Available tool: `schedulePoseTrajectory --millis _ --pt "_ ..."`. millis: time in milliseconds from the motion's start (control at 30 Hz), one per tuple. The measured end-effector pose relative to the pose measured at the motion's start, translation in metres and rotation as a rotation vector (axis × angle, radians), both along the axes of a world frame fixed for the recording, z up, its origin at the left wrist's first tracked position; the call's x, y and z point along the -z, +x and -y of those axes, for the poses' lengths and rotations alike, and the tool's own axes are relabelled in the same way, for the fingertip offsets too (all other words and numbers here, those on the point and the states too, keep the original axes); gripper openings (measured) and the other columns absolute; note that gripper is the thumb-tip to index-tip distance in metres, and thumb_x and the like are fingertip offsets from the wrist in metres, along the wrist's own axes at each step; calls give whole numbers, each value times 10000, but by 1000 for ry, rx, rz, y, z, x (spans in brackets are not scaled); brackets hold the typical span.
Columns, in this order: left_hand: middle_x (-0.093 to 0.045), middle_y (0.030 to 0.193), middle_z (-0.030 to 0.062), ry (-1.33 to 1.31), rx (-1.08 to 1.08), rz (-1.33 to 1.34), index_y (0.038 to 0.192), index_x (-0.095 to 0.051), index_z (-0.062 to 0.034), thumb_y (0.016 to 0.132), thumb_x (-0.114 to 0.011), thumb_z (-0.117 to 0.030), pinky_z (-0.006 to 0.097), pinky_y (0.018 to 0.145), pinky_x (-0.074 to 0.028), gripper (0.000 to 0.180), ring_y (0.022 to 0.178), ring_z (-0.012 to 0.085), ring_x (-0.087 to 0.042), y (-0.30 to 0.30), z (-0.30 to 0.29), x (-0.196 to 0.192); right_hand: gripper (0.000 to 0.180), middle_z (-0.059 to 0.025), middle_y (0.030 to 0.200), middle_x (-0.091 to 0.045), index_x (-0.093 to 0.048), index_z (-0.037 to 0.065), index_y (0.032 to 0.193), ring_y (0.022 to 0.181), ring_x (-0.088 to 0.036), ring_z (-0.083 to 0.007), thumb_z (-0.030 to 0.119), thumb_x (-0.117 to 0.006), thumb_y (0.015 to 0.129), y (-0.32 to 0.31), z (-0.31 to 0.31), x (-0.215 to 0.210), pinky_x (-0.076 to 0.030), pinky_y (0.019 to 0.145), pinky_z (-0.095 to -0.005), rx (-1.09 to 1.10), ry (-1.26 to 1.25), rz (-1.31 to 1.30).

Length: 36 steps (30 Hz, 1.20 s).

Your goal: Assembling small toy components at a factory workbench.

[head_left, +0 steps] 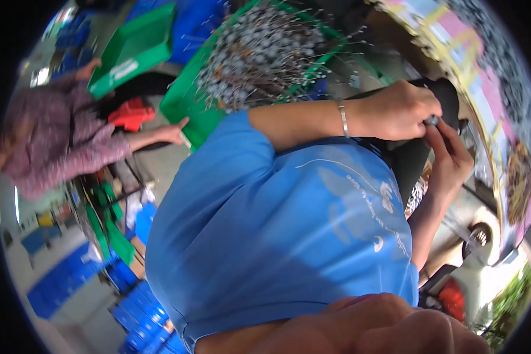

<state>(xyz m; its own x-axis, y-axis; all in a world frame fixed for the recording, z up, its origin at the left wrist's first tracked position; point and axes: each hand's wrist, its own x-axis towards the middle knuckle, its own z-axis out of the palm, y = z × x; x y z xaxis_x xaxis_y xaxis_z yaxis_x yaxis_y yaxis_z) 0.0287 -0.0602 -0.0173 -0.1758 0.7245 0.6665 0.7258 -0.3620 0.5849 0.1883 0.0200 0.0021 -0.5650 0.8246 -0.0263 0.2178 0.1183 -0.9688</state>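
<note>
My left hand (398,111), with a silver bracelet at the wrist, is closed in front of me at the upper right. Between its fingertips shows a small dark grey round piece (432,120). From the other side, the thumb and fingers of my right hand (451,156) pinch the same piece, so the two hands meet there. Most of the piece is hidden by the fingers. Beyond my left arm, a green crate (186,112) holds a large heap of grey round pieces with thin wire-like stems (259,53).
At the left a person in a patterned top (71,141) holds an empty green tray (135,50), the other hand near the heaped crate. A ragged-edged surface (454,35) on the right bears a grey pile (501,65). Blue crates (138,315) stand at lower left.
</note>
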Motion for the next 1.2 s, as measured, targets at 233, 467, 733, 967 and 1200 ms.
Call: schedulePoseTrajectory --millis 233,467,733,967,1200 --pt "-696 1122 155 -239 298 506 1062 -723 -46 694 -753 2 264 734 -576 372 809 165 -733 25 30 -7 314 -151 1155 -665 -636 -46 1216 1084 -621 -230 144 -604 969 46 0 39 -458 1006 -387 -127 -237 -371" --pt "-651 1241 150 -250 327 650 1060 -746 -111 692 -717 26 242 756 -572 393 833 148 -729 35 32 -7 387 -191 1227 -609 -553 -97 1270 1142 -595 -291 138 -602 966 43 4 45 -423 1061 -460 -285 -453 -631" --pt "-676 1082 115 -128 257 567 1111 -677 4 723 -715 48 281 759 -603 393 860 138 -706 29 21 -23 258 -178 1123 -630 -575 -81 1177 1056 -621 -243 83 -578 977 17 7 27 -488 969 -368 -84 -477 -682" --pt "-678 1072 108 -18 149 515 996 -688 19 780 -768 8 263 725 -595 230 864 139 -699 19 18 -24 221 -133 1211 -620 -602 -20 1177 1072 -625 -198 49 -591 968 9 12 9 -525 930 -330 32 -245 -613" --pt "-698 988 107 -64 210 446 927 -683 26 800 -776 -32 256 666 -593 168 809 150 -702 6 20 -34 163 -152 1097 -684 -682 -28 1046 1006 -665 -218 88 -596 972 9 10 4 -562 876 -356 104 -187 -661"
